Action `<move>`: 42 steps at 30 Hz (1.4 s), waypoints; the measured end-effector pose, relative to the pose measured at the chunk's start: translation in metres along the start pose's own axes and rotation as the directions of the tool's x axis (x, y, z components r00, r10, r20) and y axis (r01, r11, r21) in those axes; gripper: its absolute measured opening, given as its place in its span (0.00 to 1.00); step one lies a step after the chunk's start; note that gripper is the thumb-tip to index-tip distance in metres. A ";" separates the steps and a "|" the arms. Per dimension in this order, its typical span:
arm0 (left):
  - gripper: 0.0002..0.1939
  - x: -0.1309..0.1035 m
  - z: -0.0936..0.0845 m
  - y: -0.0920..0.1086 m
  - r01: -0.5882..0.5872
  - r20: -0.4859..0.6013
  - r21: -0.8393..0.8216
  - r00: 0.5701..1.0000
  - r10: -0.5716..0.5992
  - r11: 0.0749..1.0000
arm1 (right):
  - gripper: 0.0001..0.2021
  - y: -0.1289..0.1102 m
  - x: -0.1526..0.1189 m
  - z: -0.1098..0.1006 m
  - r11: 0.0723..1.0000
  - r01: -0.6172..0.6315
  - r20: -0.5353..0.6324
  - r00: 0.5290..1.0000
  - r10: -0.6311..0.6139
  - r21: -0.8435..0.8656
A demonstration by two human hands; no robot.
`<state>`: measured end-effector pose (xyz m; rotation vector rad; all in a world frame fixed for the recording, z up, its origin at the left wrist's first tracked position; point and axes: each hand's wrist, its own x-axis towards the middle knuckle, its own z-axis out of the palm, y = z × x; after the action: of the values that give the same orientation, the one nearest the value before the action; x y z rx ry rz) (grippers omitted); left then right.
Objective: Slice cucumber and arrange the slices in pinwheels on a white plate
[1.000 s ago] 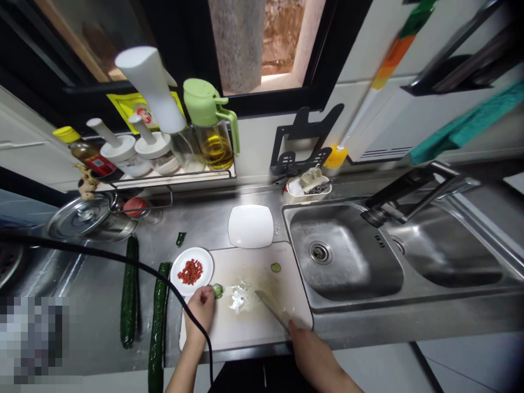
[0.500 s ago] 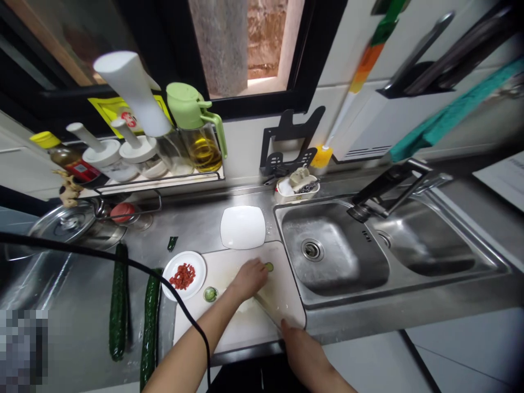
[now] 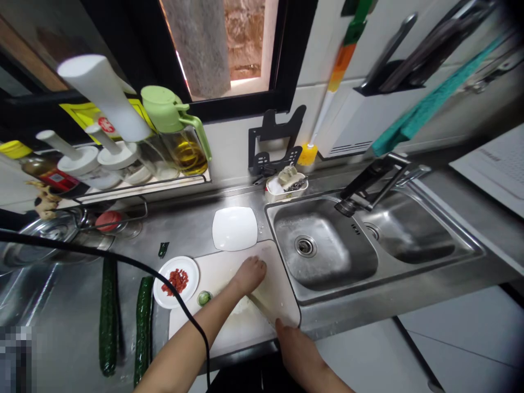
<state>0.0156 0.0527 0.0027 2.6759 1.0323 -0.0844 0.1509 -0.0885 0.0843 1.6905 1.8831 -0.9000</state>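
Note:
My left hand point(image 3: 250, 274) is closed over the upper right of the white cutting board point(image 3: 213, 333), its fingers curled; whatever lies under them is hidden. At the board's lower right edge, my right hand point(image 3: 297, 346) grips a knife point(image 3: 262, 309), whose blade points up and left toward my left hand. A small round dish with a green piece point(image 3: 204, 298) rests on the board beside my left forearm. To its left is a white plate point(image 3: 191, 266) of chopped red pieces point(image 3: 179, 280). Above the board sits a bare white square plate point(image 3: 234, 228).
Two cucumbers point(image 3: 108, 322) lie on the left counter. A double sink point(image 3: 323, 245) with a black faucet is on the right. Seasoning jars and an oil bottle point(image 3: 186, 150) stand on a rack at the back left. A black cable point(image 3: 135, 265) crosses the view.
The view has shifted, so most things sit further left. The green slice seen beside my left fingers is no longer visible. My right hand keeps its hold on the knife.

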 end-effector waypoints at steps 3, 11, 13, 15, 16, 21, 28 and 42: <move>0.09 -0.001 0.002 0.000 0.010 -0.014 -0.008 1.000 -0.010 1.000 | 0.28 -0.001 -0.001 -0.005 1.000 -0.003 0.021 1.000 0.003 0.000; 0.07 -0.001 -0.006 -0.005 -0.043 0.000 -0.009 0.999 0.043 0.999 | 0.30 -0.002 -0.001 -0.004 0.999 0.000 0.023 1.000 0.001 -0.034; 0.08 0.002 -0.008 -0.006 -0.061 0.013 -0.003 0.998 0.061 0.998 | 0.30 -0.002 -0.001 -0.004 0.999 0.010 0.024 1.000 -0.009 -0.039; 0.09 0.004 -0.010 -0.006 -0.074 0.028 -0.001 0.997 0.074 0.997 | 0.30 -0.002 -0.002 -0.004 0.999 0.013 0.028 1.000 -0.012 -0.044; 0.09 0.005 -0.010 -0.006 -0.077 0.033 -0.001 0.996 0.077 0.997 | 0.30 -0.002 -0.002 -0.003 0.999 0.014 0.028 1.000 -0.013 -0.044; 0.08 0.005 -0.008 -0.005 -0.047 0.036 -0.029 0.998 0.048 0.998 | 0.28 -0.002 -0.001 -0.001 1.000 -0.011 0.015 1.000 0.011 -0.012; 0.10 0.006 -0.001 -0.001 0.134 -0.013 -0.163 0.990 -0.138 0.977 | 0.29 0.000 -0.001 -0.001 1.000 0.008 0.038 0.999 -0.009 0.016; 0.14 -0.081 0.023 0.007 0.446 0.271 -0.895 0.556 -0.786 0.007 | 0.24 0.008 -0.007 -0.012 0.997 0.014 0.041 0.999 -0.017 0.072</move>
<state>-0.0387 -0.0110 -0.0059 0.9826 1.6589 0.6155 0.1609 -0.0841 0.0959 1.6878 1.8591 -1.0124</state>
